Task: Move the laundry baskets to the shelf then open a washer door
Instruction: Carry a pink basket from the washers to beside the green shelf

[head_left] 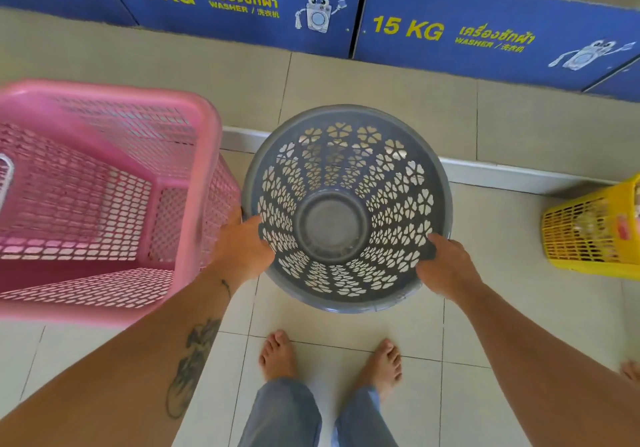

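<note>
Left hand (242, 249) and right hand (446, 266) have fingers curled round the grey basket (330, 221) rim, beside the pink basket (104, 187); carrying to the shelf looks next.

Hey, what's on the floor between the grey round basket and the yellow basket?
Nothing stands there. In the head view, only bare floor tiles lie between the grey round basket and the yellow basket.

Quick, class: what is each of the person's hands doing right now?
Left hand: closed, gripping the near-left rim of the grey round laundry basket.
Right hand: closed, gripping the same basket's near-right rim.
</note>
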The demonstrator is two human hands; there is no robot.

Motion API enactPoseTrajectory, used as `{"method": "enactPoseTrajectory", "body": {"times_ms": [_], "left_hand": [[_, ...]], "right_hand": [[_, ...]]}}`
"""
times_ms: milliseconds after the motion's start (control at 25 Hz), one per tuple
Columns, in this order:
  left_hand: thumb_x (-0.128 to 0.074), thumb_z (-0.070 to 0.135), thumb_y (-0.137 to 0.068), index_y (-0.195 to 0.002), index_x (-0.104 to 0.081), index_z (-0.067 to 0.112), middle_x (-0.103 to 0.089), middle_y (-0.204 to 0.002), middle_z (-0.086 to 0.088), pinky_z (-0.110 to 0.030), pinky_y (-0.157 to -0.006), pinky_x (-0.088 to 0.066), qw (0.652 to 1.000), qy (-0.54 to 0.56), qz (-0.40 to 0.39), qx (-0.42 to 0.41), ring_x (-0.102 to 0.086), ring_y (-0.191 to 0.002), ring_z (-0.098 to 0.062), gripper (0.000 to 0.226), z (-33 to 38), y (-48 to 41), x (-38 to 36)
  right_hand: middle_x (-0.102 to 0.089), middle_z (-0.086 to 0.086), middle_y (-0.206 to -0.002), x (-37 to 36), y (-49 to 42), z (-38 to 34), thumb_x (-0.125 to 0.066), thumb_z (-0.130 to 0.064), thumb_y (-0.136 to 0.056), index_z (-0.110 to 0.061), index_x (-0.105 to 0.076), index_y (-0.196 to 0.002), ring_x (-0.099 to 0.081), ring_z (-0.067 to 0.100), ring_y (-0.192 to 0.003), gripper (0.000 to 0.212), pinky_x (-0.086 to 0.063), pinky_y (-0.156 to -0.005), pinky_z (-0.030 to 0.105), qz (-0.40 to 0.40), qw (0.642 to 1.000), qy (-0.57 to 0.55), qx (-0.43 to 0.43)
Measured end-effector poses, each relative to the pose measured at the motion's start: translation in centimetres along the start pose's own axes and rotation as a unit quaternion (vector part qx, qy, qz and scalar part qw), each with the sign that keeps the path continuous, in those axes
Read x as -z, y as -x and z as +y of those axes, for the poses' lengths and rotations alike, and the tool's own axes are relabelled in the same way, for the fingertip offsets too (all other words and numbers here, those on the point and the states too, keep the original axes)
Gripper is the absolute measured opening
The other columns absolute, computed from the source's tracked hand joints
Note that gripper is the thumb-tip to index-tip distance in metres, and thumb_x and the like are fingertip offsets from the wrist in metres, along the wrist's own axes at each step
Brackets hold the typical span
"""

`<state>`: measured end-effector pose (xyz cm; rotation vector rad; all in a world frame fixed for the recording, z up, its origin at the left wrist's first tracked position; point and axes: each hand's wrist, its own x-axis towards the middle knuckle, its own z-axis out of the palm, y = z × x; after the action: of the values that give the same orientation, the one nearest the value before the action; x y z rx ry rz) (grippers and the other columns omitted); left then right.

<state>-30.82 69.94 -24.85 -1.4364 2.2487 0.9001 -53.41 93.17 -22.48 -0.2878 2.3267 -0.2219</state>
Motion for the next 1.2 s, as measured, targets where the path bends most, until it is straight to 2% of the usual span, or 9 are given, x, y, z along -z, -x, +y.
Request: {"method": "enactPoseTrajectory", "body": {"times_ms": [120,320,440,560,680,760,880,1040,1200], "left_hand": [[-0.057,0.014,-0.081,-0.135,-0.049,0.017,-0.037,-0.144,-0.008,-0.036,-0.089,-0.048,1.000,0.004,-0.023,0.019,-0.047,-0.121,-0.029,0.055,1.2,1.8,2.2],[-0.053,0.014,-0.087,-0.108,-0.062,0.015,-0.060,-0.114,-0.006,-0.024,-0.051,-0.045,0.990,0.112,0.031,-0.083,-0.057,-0.068,-0.008,0.023,3.0,7.8,8.0],[-0.054,0.020,-0.090,-0.123,-0.059,0.025,-0.058,-0.122,0.002,-0.020,-0.065,-0.045,0.980,0.136,0.087,-0.119,-0.057,-0.082,-0.001,0.033,2.8,11.7,11.2],[-0.055,0.020,-0.090,-0.118,-0.061,0.027,-0.062,-0.120,0.003,-0.035,-0.080,-0.055,0.969,0.185,0.110,-0.124,-0.062,-0.093,-0.013,0.029,1.3,15.2,13.5],[-0.051,0.016,-0.089,-0.102,-0.065,0.019,-0.067,-0.103,-0.001,-0.020,-0.073,-0.048,0.969,0.148,0.140,-0.141,-0.062,-0.084,-0.016,0.019,-1.5,18.6,15.9],[-0.053,0.015,-0.090,-0.098,-0.067,0.019,-0.067,-0.099,0.002,-0.022,-0.077,-0.050,0.967,0.148,0.150,-0.141,-0.062,-0.085,-0.012,0.016,-3.8,21.5,18.0],[-0.059,0.009,-0.087,-0.102,-0.069,0.023,-0.065,-0.098,0.010,-0.023,-0.082,-0.050,0.952,0.223,0.182,-0.104,-0.062,-0.089,-0.008,0.023,-8.5,25.8,21.9],[-0.059,0.004,-0.087,-0.102,-0.066,0.029,-0.064,-0.100,0.015,-0.011,-0.064,-0.050,0.934,0.281,0.213,-0.063,-0.062,-0.086,0.000,0.030,-17.2,28.5,27.2],[-0.057,0.011,-0.089,-0.103,-0.066,0.029,-0.064,-0.100,0.012,-0.010,-0.062,-0.049,0.923,0.274,0.267,-0.037,-0.062,-0.077,-0.001,0.025,-28.0,27.7,31.8]], "right_hand": [[-0.045,0.011,-0.124,0.4,3.2,-2.3,-0.058,-0.016,-0.072,-0.019,-0.046,-0.135,-0.053,0.031,-0.104,0.064,-0.049,-0.087,0.038,0.000,1.000,-0.005,0.006],[-0.042,0.006,-0.143,2.7,11.1,-7.4,-0.058,-0.011,-0.075,-0.021,-0.041,-0.142,-0.049,0.028,-0.123,0.070,-0.045,-0.101,0.042,0.019,0.993,-0.040,0.112],[-0.044,0.003,-0.143,3.9,15.6,-10.0,-0.059,-0.011,-0.078,-0.023,-0.047,-0.138,-0.048,0.025,-0.124,0.062,-0.041,-0.101,0.037,0.039,0.982,-0.041,0.182],[-0.044,-0.002,-0.145,4.0,19.6,-11.9,-0.057,-0.014,-0.084,-0.025,-0.043,-0.141,-0.045,0.022,-0.130,0.059,-0.037,-0.104,0.038,0.056,0.967,-0.014,0.248],[-0.044,-0.001,-0.147,3.3,23.7,-13.8,-0.056,-0.015,-0.087,-0.024,-0.043,-0.142,-0.043,0.021,-0.132,0.057,-0.035,-0.107,0.037,0.069,0.952,-0.016,0.297],[-0.046,0.001,-0.145,2.6,27.0,-15.6,-0.056,-0.014,-0.087,-0.022,-0.045,-0.141,-0.045,0.022,-0.131,0.056,-0.035,-0.106,0.035,0.063,0.942,-0.027,0.328],[-0.050,0.002,-0.140,0.8,32.0,-20.2,-0.055,-0.014,-0.083,-0.022,-0.048,-0.139,-0.050,0.022,-0.125,0.056,-0.040,-0.102,0.035,0.043,0.924,-0.013,0.379],[-0.048,-0.002,-0.145,-4.0,36.7,-28.6,-0.054,-0.015,-0.082,-0.024,-0.047,-0.140,-0.044,0.018,-0.131,0.059,-0.035,-0.106,0.034,0.021,0.900,0.011,0.434],[-0.048,-0.002,-0.144,-10.9,39.6,-37.7,-0.054,-0.011,-0.083,-0.021,-0.048,-0.140,-0.043,0.017,-0.132,0.058,-0.030,-0.106,0.026,0.004,0.886,0.045,0.462]]}}
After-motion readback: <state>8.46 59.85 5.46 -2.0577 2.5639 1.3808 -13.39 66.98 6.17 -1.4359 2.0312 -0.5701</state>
